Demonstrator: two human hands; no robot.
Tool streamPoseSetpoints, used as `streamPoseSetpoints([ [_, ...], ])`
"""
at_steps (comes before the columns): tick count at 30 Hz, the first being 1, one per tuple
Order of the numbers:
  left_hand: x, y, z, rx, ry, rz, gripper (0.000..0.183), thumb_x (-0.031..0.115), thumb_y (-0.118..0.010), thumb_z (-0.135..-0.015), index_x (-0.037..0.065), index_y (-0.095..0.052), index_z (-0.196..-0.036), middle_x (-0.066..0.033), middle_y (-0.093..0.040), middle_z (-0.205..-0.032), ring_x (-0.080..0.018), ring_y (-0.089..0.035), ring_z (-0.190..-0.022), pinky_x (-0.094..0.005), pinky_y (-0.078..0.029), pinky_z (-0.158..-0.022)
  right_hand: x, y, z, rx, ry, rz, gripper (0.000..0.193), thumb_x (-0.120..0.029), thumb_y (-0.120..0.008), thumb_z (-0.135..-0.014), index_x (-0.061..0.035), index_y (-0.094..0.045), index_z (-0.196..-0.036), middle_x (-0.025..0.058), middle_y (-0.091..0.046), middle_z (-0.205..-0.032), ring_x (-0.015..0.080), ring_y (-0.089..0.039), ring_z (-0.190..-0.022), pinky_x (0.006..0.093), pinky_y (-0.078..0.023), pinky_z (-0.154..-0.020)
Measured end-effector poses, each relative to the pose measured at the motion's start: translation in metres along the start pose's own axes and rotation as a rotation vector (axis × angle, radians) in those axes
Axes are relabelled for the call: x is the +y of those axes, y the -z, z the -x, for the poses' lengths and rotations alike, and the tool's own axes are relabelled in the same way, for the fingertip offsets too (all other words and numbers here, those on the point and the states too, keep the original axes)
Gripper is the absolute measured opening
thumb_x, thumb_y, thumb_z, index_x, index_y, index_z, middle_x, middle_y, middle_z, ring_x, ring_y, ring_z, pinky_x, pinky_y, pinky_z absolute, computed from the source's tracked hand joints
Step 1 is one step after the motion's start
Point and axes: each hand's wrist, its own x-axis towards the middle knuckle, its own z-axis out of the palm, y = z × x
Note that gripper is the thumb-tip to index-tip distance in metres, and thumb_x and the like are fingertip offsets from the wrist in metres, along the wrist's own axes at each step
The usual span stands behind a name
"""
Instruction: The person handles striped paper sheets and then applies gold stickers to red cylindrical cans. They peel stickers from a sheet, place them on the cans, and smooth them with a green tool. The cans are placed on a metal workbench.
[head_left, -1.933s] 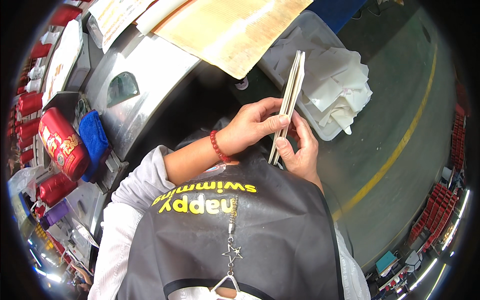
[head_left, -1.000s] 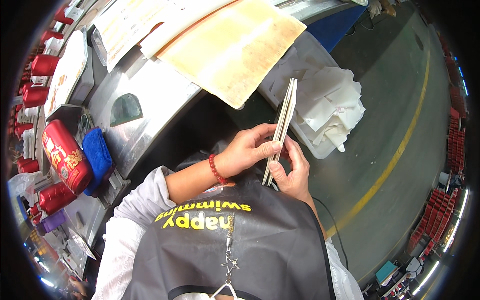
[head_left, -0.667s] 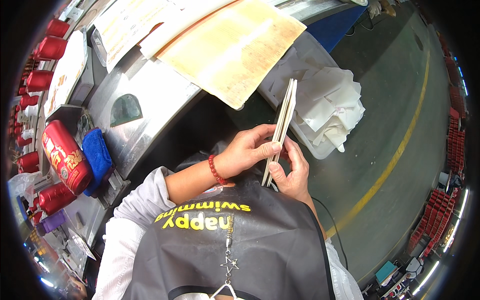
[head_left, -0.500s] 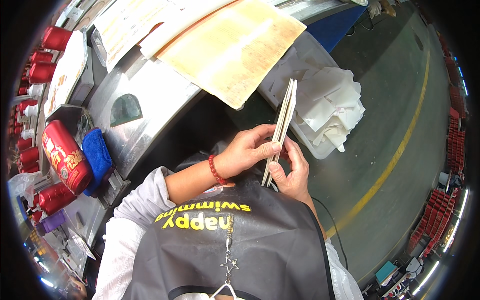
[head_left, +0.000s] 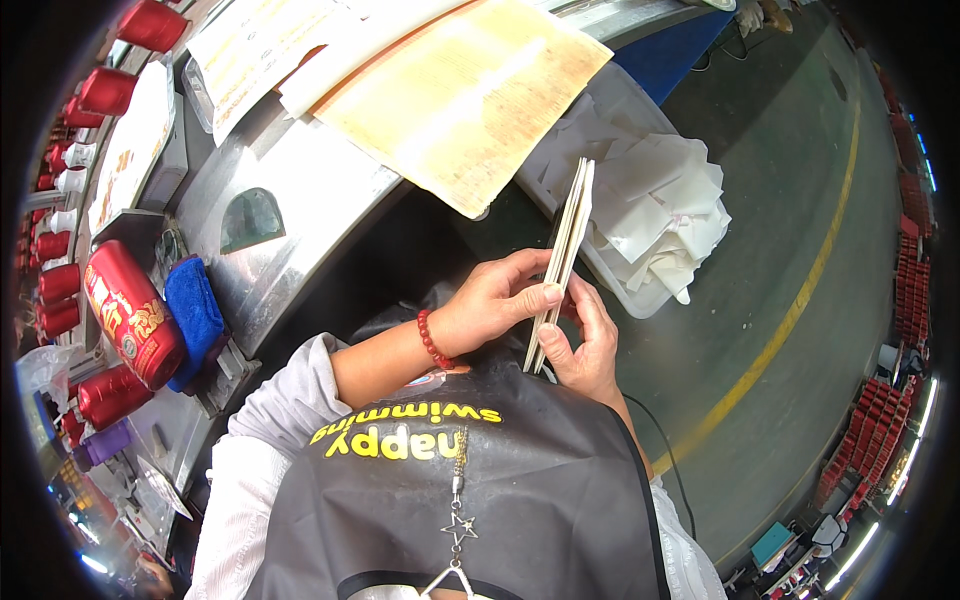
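Note:
Over my lap I hold a stack of thin, stiff cream-coloured sheets [head_left: 562, 262], seen nearly edge-on and tilted slightly to the right at the top. My left hand [head_left: 505, 290], with a red bead bracelet at the wrist, pinches the stack with its thumb on the near face. My right hand [head_left: 585, 340] closes around the lower right edge, its fingers partly hidden behind the stack. Just beyond lies a yellowish, stained flat sheet [head_left: 465, 95] overhanging the table's edge.
A grey bin [head_left: 640, 305] full of white paper scraps [head_left: 660, 205] stands right of my hands. On the metal table [head_left: 290, 190] at left are a red bottle [head_left: 130, 310] and a blue cloth [head_left: 193, 308]. Red containers [head_left: 107, 92] line the far left. A yellow line [head_left: 790, 320] crosses the floor.
The row of red containers at the far left has shifted toward the top of the view. My hands and the stack stay in the same place.

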Motion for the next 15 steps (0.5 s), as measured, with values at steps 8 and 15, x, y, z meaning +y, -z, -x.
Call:
streamPoseSetpoints([
  [8,-0.0014,0.0023,-0.0007,0.002,0.025,0.036,0.051,0.021,-0.064,-0.099,-0.007,-0.047,-0.137,-0.0138,-0.062,-0.127,-0.019,-0.061,-0.114,-0.0345,-0.05,-0.1,0.0007,-0.0007,-0.0004,0.001,-0.002,-0.01,0.071,-0.036,-0.072,-0.089,0.0066,-0.047,-0.14,0.0207,-0.061,-0.121,0.0281,-0.067,-0.094,0.0377,-0.055,-0.084],
  [15,0.0004,0.0023,-0.0002,0.004,0.035,0.022,0.051,0.022,-0.064,-0.099,-0.007,-0.047,-0.137,-0.0142,-0.062,-0.126,-0.0189,-0.062,-0.114,-0.0344,-0.051,-0.099,-0.0001,-0.0004,-0.0009,-0.004,0.007,-0.004,0.07,-0.035,-0.072,-0.089,0.0063,-0.047,-0.141,0.0204,-0.061,-0.12,0.0279,-0.067,-0.095,0.0376,-0.055,-0.084],
])
